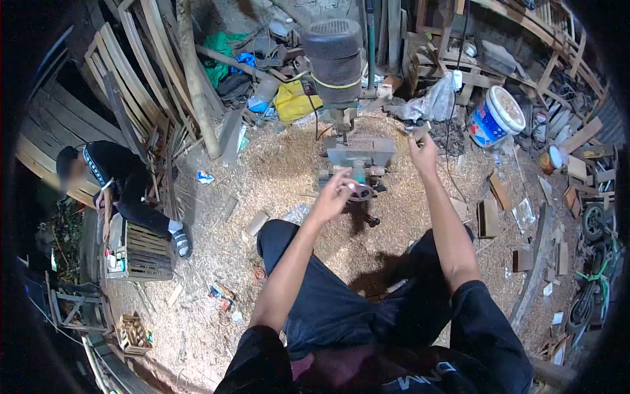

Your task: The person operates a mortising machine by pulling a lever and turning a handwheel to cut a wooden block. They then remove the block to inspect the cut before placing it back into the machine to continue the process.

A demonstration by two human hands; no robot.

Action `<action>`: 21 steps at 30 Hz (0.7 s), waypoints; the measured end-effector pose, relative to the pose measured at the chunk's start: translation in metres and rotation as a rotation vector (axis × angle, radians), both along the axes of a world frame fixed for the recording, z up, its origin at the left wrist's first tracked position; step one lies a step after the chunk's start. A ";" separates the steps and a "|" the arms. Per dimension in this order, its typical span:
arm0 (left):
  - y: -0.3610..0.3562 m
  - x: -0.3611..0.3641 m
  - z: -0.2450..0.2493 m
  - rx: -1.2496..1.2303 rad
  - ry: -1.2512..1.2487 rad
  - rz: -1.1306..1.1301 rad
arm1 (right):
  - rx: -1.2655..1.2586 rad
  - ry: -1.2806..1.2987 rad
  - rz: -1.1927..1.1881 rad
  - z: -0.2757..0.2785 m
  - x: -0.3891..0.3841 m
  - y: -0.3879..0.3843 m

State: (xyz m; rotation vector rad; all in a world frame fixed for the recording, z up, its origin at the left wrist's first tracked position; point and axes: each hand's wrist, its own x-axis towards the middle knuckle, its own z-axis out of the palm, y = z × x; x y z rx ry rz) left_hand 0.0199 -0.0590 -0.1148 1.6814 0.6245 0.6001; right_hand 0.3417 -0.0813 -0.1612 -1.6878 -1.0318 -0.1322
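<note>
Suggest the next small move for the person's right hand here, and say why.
Probably ease the right hand left, bringing its small pale wooden piece towards the grey metal clamp under the drill: the piece sits off to the clamp's right, and the left hand is already beside the round metal wheel at the clamp's near side.

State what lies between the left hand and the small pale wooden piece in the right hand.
In the head view, the grey metal vise sits between the left hand and the wooden piece, with shavings below.
</note>
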 end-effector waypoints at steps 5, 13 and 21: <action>0.029 -0.005 -0.020 -0.240 -0.055 0.200 | 0.141 0.974 0.195 0.040 -0.033 0.013; 0.044 0.010 -0.009 0.239 0.326 -0.104 | 0.098 0.856 0.208 -0.011 -0.041 0.041; 0.049 0.031 -0.045 0.363 0.411 -0.135 | -0.028 0.889 0.086 -0.037 -0.069 0.088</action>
